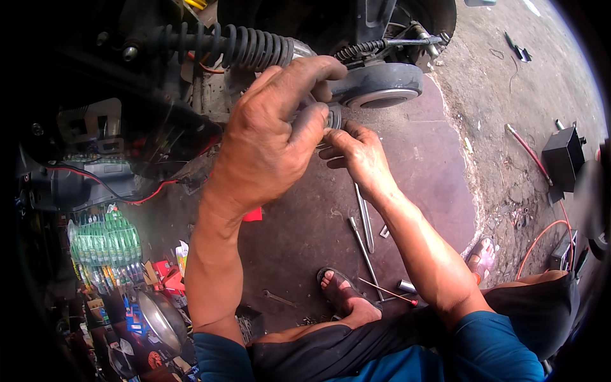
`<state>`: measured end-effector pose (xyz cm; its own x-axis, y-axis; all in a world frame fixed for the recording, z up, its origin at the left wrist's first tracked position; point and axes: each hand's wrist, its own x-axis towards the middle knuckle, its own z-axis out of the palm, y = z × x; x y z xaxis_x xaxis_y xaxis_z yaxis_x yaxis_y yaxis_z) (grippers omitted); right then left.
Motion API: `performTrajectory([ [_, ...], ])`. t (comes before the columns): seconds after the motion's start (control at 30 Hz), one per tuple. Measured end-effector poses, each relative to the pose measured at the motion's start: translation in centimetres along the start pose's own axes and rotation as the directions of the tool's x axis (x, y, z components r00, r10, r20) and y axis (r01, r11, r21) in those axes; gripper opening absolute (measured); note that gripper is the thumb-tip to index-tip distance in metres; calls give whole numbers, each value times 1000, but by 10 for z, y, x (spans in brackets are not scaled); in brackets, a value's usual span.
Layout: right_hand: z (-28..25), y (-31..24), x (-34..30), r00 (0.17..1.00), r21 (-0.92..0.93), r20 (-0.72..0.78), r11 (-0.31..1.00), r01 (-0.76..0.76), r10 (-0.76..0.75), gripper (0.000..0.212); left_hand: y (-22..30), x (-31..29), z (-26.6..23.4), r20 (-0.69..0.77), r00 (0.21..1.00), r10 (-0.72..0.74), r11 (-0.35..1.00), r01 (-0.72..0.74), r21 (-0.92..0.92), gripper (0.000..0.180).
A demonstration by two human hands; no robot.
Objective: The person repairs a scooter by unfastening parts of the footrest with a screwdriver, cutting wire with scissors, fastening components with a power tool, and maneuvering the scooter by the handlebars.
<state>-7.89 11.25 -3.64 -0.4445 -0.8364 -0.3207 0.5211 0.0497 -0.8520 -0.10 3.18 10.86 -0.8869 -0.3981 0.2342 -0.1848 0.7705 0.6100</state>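
The grey cylindrical part is located between the two hands, below the dark wheel in view. The left hand is partly open: the thumb touches the left side of the part, and the index finger arches above it, apart. The remaining left fingertips are hidden; whether they grip cannot be determined. The right hand has its thumb and index finger nearly closed, pinching the lower edge of the part.

The coil spring lies to the left of the wheel. The brown floor slab extends beneath the hands. Two metal rods, a thick rod and a thin rod, lie toward its near edge. The red-handled screwdriver lies nearer that edge, beside a metal cylinder. The wrench lies farther left. Beyond the slab's right edge are a red hose and a black box. Green packages and a metal bowl are located at far left.
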Motion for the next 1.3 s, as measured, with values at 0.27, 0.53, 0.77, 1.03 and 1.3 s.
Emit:
performTrajectory([
  [0.27, 2, -1, -4, 1000, -22, 5, 1000, -5, 5, 38, -5, 4, -7, -13, 966, 259, 891, -234, 390, 27],
  [0.53, 2, -2, -7, 1000, -49, 1, 999, -7, 7, 40, -5, 0, -6, -77, 979, 190, 748, -93, 658, 29],
  [0.77, -3, 11, -5, 967, -228, -174, 963, 146, -188, 39, -3, 2, 1, -69, 965, 254, 935, -227, 272, 38],
  [1.03, -2, -62, -16, 713, -426, 220, 592, 684, -665, 31, -22, 23, 12, -186, 764, 618, 762, -523, 382, 19],
  [1.3, -12, -68, 23, 637, -116, 462, 670, 733, -617, 9, -19, 20, 6, -140, 911, 387, 871, -312, 379, 32],
])
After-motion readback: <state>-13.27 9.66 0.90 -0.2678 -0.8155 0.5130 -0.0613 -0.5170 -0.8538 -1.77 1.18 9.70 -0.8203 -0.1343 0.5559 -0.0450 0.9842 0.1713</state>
